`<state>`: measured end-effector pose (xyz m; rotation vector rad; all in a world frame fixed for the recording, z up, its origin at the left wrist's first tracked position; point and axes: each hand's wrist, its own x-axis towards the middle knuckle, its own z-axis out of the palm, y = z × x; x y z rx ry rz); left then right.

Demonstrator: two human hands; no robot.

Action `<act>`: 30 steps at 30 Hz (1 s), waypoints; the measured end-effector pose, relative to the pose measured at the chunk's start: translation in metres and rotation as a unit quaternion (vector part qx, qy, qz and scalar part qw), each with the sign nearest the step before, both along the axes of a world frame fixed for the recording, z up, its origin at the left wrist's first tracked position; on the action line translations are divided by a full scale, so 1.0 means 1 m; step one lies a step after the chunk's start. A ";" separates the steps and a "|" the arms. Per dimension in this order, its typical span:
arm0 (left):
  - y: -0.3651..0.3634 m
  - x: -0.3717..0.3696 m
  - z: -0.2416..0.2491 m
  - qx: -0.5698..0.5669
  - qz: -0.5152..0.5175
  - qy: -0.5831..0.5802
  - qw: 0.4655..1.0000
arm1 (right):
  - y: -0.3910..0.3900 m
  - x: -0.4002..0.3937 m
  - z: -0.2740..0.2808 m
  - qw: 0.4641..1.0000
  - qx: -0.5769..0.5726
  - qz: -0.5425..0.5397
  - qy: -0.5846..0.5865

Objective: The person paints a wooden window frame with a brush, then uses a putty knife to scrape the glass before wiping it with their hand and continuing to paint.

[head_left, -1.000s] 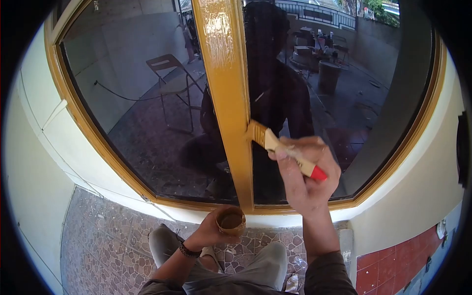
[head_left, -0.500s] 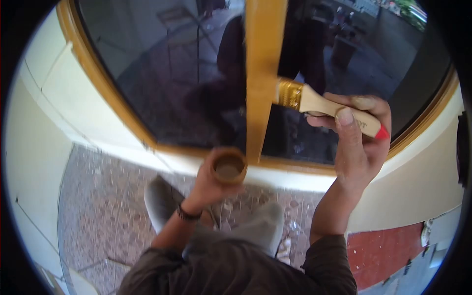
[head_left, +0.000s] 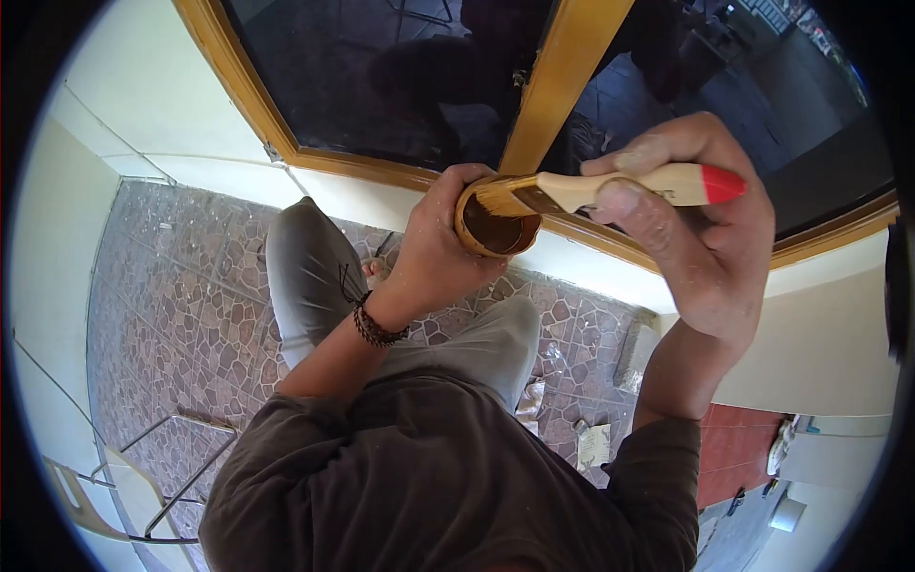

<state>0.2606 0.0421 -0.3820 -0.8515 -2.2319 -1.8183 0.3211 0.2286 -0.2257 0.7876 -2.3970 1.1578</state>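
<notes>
My left hand (head_left: 440,250) is wrapped round a small round cup (head_left: 527,244) with brown liquid inside. In my right hand (head_left: 701,214) is a paintbrush (head_left: 667,185) with a pale wooden handle and a red tip. The brush's bristles (head_left: 498,198) are at the cup's mouth, against its inner rim on the far side. Just beyond both hands stands a window with a yellow-brown wooden frame (head_left: 572,67) and dark glass panes (head_left: 391,86). My right fingers pinch the handle close to the ferrule.
Below the window runs a white wall (head_left: 353,197). The floor (head_left: 191,305) has a stone-patterned tile. A metal-legged chair (head_left: 200,424) stands at lower left. A small can or packet (head_left: 593,446) lies at right, near a red floor area (head_left: 729,448).
The brush has left the upright window bar and moved down and left to the cup. The cup has risen toward it, and my view has tilted downward.
</notes>
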 end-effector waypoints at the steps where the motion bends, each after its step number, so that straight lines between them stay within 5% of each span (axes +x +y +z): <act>1: -0.001 -0.001 -0.001 -0.008 0.005 0.005 1.000 | 0.000 0.004 0.001 0.999 -0.037 -0.015 -0.012; 7: -0.003 -0.004 -0.008 -0.009 0.024 0.029 0.999 | 0.006 0.007 -0.003 0.993 -0.111 -0.035 -0.023; 12: 0.002 -0.002 -0.007 -0.021 0.049 0.080 0.995 | -0.007 -0.004 -0.012 0.998 -0.011 -0.004 -0.061; 16: 0.003 0.001 -0.006 -0.025 0.065 0.082 0.994 | -0.008 -0.013 -0.019 0.998 0.042 0.038 0.015; 30: 0.007 0.010 -0.003 -0.011 0.057 0.041 0.997 | -0.009 -0.003 -0.014 1.000 0.017 0.021 0.015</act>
